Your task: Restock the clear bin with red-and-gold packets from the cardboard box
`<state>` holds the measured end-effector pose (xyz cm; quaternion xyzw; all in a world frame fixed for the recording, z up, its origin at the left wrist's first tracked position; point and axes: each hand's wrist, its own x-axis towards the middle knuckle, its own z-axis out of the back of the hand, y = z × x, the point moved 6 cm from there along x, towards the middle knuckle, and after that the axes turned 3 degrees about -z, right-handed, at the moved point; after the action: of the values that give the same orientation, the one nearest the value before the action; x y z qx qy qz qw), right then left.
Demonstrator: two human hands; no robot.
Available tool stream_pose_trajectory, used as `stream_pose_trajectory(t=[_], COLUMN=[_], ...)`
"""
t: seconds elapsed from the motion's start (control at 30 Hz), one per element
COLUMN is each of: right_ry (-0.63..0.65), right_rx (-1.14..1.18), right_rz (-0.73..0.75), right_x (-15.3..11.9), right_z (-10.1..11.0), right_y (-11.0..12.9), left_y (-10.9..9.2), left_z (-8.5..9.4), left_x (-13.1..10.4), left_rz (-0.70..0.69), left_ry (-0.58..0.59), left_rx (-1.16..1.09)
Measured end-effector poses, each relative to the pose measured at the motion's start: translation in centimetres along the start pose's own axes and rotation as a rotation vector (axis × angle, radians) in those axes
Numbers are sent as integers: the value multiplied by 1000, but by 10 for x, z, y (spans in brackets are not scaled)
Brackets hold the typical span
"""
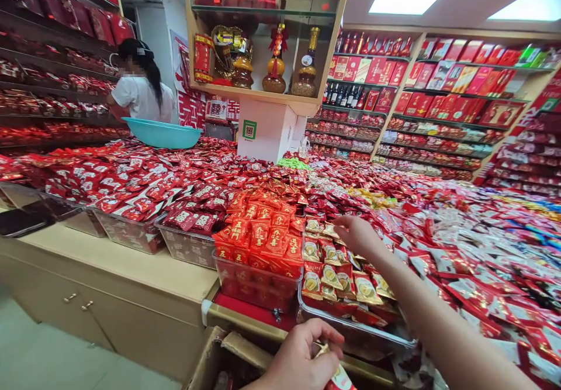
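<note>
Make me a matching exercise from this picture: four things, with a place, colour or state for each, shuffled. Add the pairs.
1. Left hand
2. Right hand
3. Basin
4. QR-code sign

A. Turquoise
B. Above the tray of gold-and-red packets
C. On the white pillar
D. Holding a small wrapped packet

Pairs: 1-D, 2-B, 3-A, 4-C

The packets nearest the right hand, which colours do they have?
The packets are red and gold; the head view shows them best.
</note>
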<state>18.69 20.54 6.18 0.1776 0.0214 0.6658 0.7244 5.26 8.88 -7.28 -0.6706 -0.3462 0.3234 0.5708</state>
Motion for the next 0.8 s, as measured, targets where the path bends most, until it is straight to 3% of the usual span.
stream_pose_trajectory(t=[0.07,0.13,0.27,0.33,0.5,0.67,0.8], right_ry=[68,254,438,439,211,91,99], right_rx=[80,257,553,760,1189,1416,1530], right_rz=[88,153,122,76,-142,-292,-332], right_x=[-43,-93,-163,-174,-174,-181,-184], right_z=[2,-7,-32,-43,-63,-72,-77], right_y=[11,17,8,-1,-27,-32,-30], left_y=[-3,-8,-17,-22,-31,-28,-28], left_z=[0,0,-3,-3,-2,0,-1], left_x=[-1,-2,-8,-10,-7,-4,-7], left_rz=[-81,-181,-249,-248,-198,-112,-103], left_ry=[-28,-65,-112,-136,-144,-190,-219], left_rx=[-116,-205,-260,-249,-234,-325,-337])
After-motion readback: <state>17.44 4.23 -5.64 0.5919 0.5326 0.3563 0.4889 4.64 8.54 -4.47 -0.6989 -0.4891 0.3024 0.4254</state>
